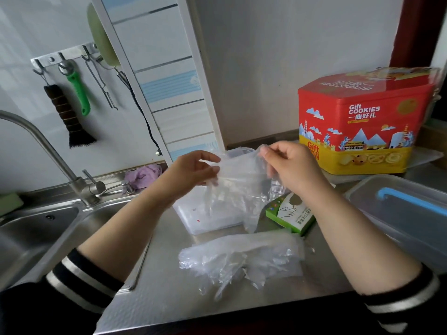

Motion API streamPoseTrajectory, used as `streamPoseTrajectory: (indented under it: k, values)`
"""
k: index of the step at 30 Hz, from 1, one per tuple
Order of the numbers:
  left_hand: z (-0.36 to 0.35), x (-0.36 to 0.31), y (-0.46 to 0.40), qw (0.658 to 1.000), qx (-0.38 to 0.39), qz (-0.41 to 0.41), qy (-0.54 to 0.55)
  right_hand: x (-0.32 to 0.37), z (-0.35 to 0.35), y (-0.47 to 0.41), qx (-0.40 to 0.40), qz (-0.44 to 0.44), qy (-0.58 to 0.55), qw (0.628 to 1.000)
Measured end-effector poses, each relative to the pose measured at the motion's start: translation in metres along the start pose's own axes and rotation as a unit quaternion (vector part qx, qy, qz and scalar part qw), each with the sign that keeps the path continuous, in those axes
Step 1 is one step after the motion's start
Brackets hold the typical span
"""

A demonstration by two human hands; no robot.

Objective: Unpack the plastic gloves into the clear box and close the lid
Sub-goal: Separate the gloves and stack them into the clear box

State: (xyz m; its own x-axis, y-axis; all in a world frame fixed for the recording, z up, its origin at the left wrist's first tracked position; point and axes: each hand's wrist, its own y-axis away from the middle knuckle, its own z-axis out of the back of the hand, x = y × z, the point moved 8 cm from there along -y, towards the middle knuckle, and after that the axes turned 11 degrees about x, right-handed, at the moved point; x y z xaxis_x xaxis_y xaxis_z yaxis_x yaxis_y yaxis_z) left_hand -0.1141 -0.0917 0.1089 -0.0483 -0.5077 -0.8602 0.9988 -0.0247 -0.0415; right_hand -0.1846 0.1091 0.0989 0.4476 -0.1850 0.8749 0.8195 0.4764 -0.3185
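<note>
Gloves [238,180] pinched between left hand [193,170] and right hand [287,165]; keep them flat, lower into clear box [212,221] directly beneath

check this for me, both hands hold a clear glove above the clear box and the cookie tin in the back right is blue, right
Not quite: the cookie tin is red with a yellow base, not blue, as the head view shows. The rest holds: left hand and right hand hold a clear glove above the clear box.

Person's arms, head view: bare forearms, dark sleeves pushed up.
Left sleeve [79,276] and right sleeve [408,293]: black knit, each cuff ringed with two white stripes; no rings or watch visible on hands.
</note>
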Motion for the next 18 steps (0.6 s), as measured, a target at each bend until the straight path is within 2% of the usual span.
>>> streamPoseTrajectory:
  k: [2, 3, 6, 8, 10, 15, 18]
  values:
    - [0.017, 0.004, 0.000, 0.996, -0.057, 0.002, 0.064, -0.005, -0.005, -0.013, 0.004, -0.016, 0.020, 1.000]
    - [0.029, 0.004, 0.001, 0.994, -0.095, -0.005, 0.062, -0.005, -0.009, -0.021, 0.006, -0.021, 0.034, 0.999]
    - [0.059, -0.003, -0.004, 0.979, -0.194, -0.035, -0.057, -0.003, -0.021, -0.046, -0.001, -0.023, 0.071, 0.997]
    - [0.071, -0.006, -0.012, 0.962, -0.223, -0.040, -0.153, -0.001, -0.025, -0.061, -0.012, -0.027, 0.115, 0.993]
    - [0.079, -0.006, -0.023, 0.943, -0.221, -0.027, -0.246, -0.003, -0.028, -0.072, -0.013, -0.044, 0.154, 0.987]
    - [0.078, 0.007, -0.053, 0.905, -0.177, -0.015, -0.388, -0.025, -0.041, -0.100, 0.012, -0.091, 0.227, 0.969]
    - [0.068, 0.020, -0.063, 0.890, -0.157, -0.009, -0.428, -0.037, -0.043, -0.105, 0.021, -0.129, 0.285, 0.949]
